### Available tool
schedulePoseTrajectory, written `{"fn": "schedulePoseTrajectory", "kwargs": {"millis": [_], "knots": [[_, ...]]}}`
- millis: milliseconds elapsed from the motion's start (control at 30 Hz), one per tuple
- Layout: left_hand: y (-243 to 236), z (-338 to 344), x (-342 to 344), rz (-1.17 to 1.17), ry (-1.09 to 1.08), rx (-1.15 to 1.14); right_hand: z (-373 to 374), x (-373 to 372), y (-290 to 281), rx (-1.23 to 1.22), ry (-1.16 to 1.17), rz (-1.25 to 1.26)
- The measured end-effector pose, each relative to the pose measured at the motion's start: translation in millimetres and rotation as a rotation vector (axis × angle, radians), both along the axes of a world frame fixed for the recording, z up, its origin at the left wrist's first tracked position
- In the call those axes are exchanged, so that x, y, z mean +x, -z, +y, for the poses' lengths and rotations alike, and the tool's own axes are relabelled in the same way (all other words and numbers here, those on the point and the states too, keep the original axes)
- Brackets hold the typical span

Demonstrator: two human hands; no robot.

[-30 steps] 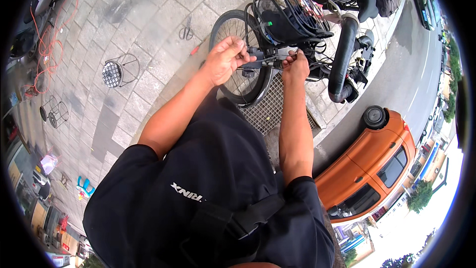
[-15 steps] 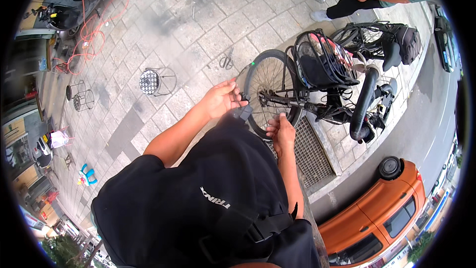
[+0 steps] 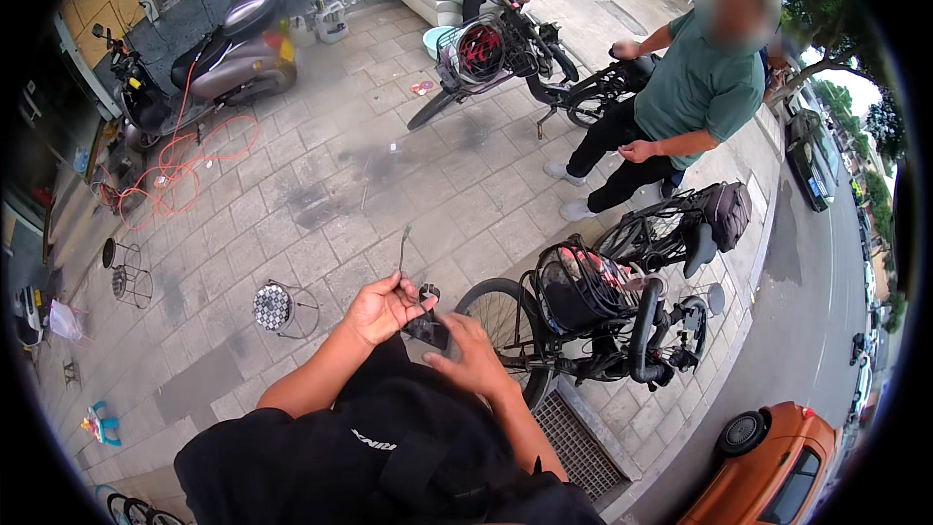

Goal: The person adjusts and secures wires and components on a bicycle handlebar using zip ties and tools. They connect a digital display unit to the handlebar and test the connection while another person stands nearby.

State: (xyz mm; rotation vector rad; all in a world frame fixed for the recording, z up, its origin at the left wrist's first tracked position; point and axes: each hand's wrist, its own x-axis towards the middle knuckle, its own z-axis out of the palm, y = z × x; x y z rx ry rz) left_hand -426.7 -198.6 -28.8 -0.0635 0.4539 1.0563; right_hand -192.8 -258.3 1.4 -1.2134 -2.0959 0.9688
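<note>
My left hand (image 3: 389, 309) is closed, its fingers pinching a small black part (image 3: 430, 292) with a curved end. From the same fingertips a thin greenish-tipped wire (image 3: 404, 247) sticks up. Just below, a dark boxy piece (image 3: 426, 332) hangs between both hands; what it is I cannot make out. My right hand (image 3: 472, 358) is spread, its fingertips close to that piece, and I see nothing gripped in it. A parked bicycle's wheel (image 3: 496, 309) stands just beyond my right hand.
The bicycle's black basket (image 3: 573, 297) is at the right. A patterned stool (image 3: 273, 309) stands left on the paving. An orange hose (image 3: 175, 180) lies near a scooter (image 3: 219, 63). A person in green (image 3: 705, 87) stands ahead; an orange car (image 3: 777, 462) is at lower right.
The view has tilted up, bringing the standing person, the sofa and another bicycle into sight. My right hand has moved left, away from the wheel and close to my left hand.
</note>
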Motion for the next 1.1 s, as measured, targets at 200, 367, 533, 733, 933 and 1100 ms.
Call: {"fn": "schedulePoseTrajectory", "kwargs": {"millis": [200, 367, 533, 733, 933, 1100], "knots": [[29, 120, -52, -0.062, 0.066, -0.110, 100, -65, 24, -0.035, 0.089, -0.173], [4, 218, -113, 0.191, 0.045, 0.110, 182, -118, -13, -0.476, 0.202, 0.223], [-28, 301, -117, 0.256, 0.082, 0.209, 251, -117, -26, -0.575, 0.352, 0.619], [-30, 381, -78, 0.275, 0.041, 0.189, 341, -89, -40, -0.517, 0.502, 0.954], [-46, 471, -17, 0.324, 0.028, 0.354, 448, -8, -23, -0.454, 0.456, 1.081], [-63, 551, 45, 0.406, -0.060, 0.396, 542, 78, -25, -0.487, 0.345, 1.033]]}}
